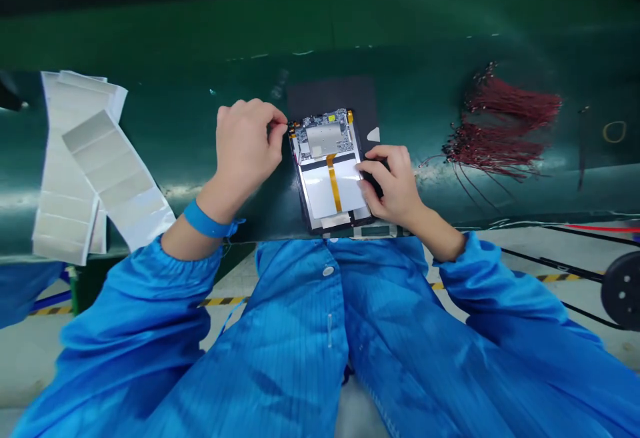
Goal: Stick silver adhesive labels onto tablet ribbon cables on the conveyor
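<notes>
An opened tablet (320, 191) lies at the front edge of the bench, its inside facing up. Across its top runs a circuit board (323, 139) with a silver shield. Below that is a white battery (320, 188) crossed by an amber ribbon cable (333, 185). My left hand (250, 138) pinches at the tablet's upper left corner, by a small black part; what sits between the fingertips is too small to make out. My right hand (393, 185) rests at the tablet's right edge, fingers apart, with fingertips touching its side.
Under the tablet's far end lies a dark mat (333, 95). Sheets of silvery stickers (75, 165) overlap at the left. Bundles of thin red wires (505, 125) and a rubber band (615, 132) lie at the right. Black cables (555, 266) hang past the bench edge.
</notes>
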The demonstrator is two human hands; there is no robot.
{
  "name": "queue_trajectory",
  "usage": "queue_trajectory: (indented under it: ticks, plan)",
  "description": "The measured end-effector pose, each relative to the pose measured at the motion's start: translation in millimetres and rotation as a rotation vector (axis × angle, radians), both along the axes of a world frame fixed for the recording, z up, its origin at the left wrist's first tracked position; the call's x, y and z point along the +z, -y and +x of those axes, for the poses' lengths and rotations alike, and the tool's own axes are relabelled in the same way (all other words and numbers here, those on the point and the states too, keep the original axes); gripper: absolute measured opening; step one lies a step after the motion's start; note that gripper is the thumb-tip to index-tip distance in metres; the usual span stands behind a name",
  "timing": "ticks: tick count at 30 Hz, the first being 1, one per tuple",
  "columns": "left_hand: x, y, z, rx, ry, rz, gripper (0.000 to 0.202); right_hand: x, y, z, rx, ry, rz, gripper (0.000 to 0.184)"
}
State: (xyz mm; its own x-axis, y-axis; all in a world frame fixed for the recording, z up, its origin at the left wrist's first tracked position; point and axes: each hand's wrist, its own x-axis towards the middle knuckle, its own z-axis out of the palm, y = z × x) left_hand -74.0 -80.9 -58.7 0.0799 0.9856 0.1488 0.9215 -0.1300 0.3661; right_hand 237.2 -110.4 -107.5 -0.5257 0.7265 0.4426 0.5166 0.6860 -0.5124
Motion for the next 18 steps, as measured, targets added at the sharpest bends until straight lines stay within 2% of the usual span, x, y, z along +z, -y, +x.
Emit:
queue_trajectory:
  ticks: [5, 10, 15, 18]
  plan:
    - [15.0, -7, 17, -0.021, -0.08, -0.2, 0.029, -3.7, -1, 1, 0.014, -0.041, 0.029, 0.023]
    - [26.8, -7, 27, -0.044, -0.125, -0.221, 0.026, -3.2, -2, 1, 0.037, -0.061, 0.052, 0.02]
    - [23.1, -9, 32, -0.065, -0.068, -0.202, 0.019, -4.0, -2, 2, 0.039, -0.066, 0.024, 0.021]
    - [18.0, -12, 23, -0.016, -0.095, -0.182, 0.013, -3.7, -1, 2, 0.034, -0.075, 0.027, 0.022]
